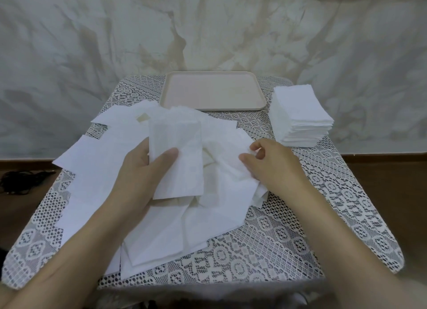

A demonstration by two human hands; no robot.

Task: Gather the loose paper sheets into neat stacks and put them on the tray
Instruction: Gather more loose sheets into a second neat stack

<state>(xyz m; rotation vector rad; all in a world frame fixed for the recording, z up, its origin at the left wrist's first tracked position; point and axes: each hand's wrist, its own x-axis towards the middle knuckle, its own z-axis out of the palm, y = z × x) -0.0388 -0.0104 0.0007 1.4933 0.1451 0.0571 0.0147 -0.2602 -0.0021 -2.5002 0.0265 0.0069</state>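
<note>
Loose white paper sheets (97,170) lie scattered and overlapping across the left and middle of the table. My left hand (143,172) holds a small bunch of sheets (178,156) lifted above the pile, thumb on top. My right hand (270,163) pinches the edge of a crumpled sheet (231,170) on the pile's right side. A neat stack of sheets (300,114) stands at the right rear. The beige tray (212,89) sits at the back centre with nothing on it.
The small table wears a white lace cloth (277,239) and its edges fall close on all sides. A pale draped sheet hangs behind it. Dark cables (20,181) lie on the floor at left.
</note>
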